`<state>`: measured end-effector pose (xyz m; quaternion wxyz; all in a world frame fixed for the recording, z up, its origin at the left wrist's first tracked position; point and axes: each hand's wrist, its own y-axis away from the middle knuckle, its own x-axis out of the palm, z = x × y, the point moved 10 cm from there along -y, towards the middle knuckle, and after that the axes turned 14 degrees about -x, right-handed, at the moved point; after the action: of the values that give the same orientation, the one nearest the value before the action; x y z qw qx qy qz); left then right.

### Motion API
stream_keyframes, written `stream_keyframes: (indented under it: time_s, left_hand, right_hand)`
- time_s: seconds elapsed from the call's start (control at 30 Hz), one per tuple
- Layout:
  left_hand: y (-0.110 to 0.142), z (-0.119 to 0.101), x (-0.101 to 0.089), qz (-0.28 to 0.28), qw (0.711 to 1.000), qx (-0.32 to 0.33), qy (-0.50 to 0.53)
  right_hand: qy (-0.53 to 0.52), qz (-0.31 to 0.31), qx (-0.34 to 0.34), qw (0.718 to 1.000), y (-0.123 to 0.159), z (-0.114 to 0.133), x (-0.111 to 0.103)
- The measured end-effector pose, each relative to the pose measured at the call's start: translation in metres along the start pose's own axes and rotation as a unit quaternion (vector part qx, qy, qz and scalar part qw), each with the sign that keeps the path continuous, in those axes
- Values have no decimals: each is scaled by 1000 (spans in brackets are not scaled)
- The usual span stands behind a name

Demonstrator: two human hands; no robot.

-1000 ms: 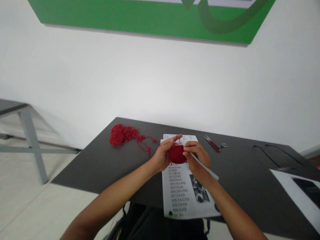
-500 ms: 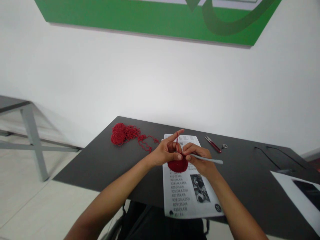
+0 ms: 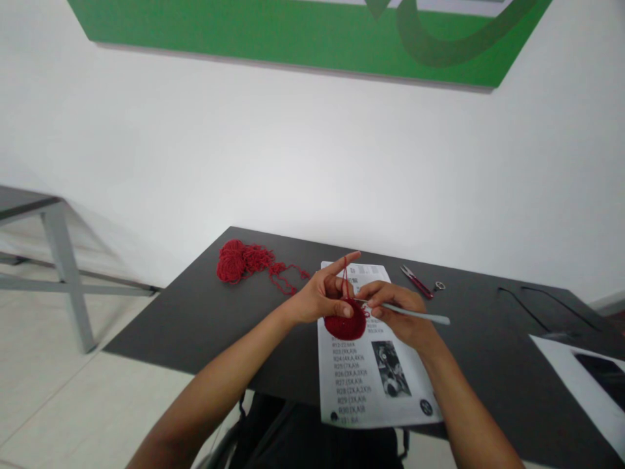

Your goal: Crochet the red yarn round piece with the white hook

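My left hand (image 3: 325,295) pinches the upper edge of a round red crochet piece (image 3: 346,326) between thumb and fingers. Its index finger stretches out, and a red strand of yarn runs from that finger down to the piece. In my right hand (image 3: 398,309) is a crochet hook (image 3: 424,317) with a pale grey handle, held near its front. The metal shaft reaches the top edge of the crochet piece; the exact tip is too small to make out. A red yarn ball (image 3: 231,262) with a loose tangle lies on the table to the left.
Under my hands a printed pattern sheet (image 3: 356,384) lies on the dark table (image 3: 273,345). Beyond my right hand are red-handled snips (image 3: 416,283) and a small metal ring (image 3: 440,285). Glasses (image 3: 532,311) and a white sheet with a dark device (image 3: 603,378) sit at the right.
My left index finger has risen, stretching the yarn strand upward, and its thumb now presses the crochet piece's front. My right hand has drawn slightly right, with the hook turned nearer to level.
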<state>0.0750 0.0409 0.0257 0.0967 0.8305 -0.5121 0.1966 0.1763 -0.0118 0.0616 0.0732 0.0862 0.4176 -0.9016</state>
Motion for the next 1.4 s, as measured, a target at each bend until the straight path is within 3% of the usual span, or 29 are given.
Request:
stream_keyframes:
  time_s: [0.3,0.57,0.9,1.1,1.4]
  left_hand:
    - [2,-3,4,18,1000,-13,-4]
    - [4,-4,-3,8,1000,-17,9]
    - [3,-3,2,32,997,-1,68]
    - [1,2,3,49,994,3,94]
    - [2,-2,-3,23,999,5,48]
  right_hand:
    - [-24,-19,26,999,4,-2,0]
    - [-164,-116,127,971,14,-28,13]
    - [-131,-96,75,984,20,-23,8]
    - [-171,-135,91,972,13,-19,16]
    - [-221,-160,122,954,15,-29,22]
